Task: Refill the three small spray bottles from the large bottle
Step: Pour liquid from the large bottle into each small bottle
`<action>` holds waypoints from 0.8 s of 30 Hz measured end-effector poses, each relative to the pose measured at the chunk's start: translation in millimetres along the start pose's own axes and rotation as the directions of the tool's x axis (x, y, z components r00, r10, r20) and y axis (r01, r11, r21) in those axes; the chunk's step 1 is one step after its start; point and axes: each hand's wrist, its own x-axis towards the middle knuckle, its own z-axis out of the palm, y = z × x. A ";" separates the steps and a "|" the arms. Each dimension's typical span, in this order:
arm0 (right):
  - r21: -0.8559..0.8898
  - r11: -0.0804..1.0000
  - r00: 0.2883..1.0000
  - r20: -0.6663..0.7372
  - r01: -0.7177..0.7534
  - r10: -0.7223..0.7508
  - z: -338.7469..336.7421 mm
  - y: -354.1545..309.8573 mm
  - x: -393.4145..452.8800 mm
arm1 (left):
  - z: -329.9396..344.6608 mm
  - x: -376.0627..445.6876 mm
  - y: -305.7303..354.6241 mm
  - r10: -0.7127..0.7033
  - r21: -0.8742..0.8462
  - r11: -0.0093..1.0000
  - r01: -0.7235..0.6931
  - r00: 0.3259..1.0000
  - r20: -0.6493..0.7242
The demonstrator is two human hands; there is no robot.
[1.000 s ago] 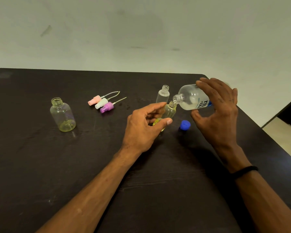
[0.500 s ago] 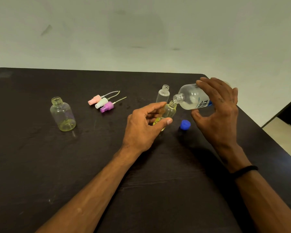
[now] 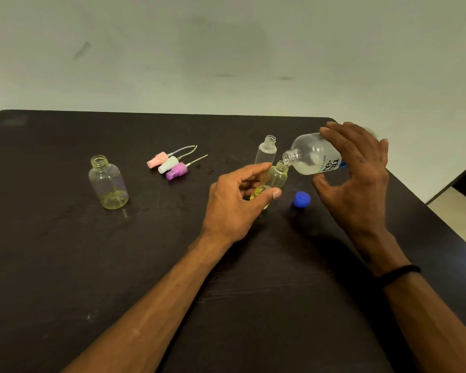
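Note:
My right hand [image 3: 357, 181] grips the large clear bottle [image 3: 312, 157], tipped on its side with its open mouth over the neck of a small yellowish spray bottle [image 3: 277, 177]. My left hand [image 3: 237, 203] holds that small bottle tilted, thumb and fingers round its lower part. A second small clear bottle [image 3: 266, 150] stands open just behind. A third, wider yellowish bottle [image 3: 108, 184] stands open at the left. Three spray tops, pink [image 3: 156, 159], white [image 3: 168, 164] and purple [image 3: 176, 170], lie together on the table.
The large bottle's blue cap [image 3: 301, 199] lies on the dark table [image 3: 65, 251] between my hands. The table's right edge [image 3: 441, 211] runs close to my right hand, with pale floor beyond. A plain wall stands behind the table.

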 end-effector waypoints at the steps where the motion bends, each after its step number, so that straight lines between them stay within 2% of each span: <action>1: 0.000 1.000 1.000 -0.003 0.002 -0.002 -0.2 0.0 0.0 | 0.3 0.1 -0.3 0.000 0.000 1.000 0.000 1.000 0.000; 24: 0.001 1.000 1.000 -0.014 0.010 -0.010 -0.7 -0.8 0.5 | 0.6 0.7 -1.7 0.015 0.004 1.000 -0.015 1.000 0.004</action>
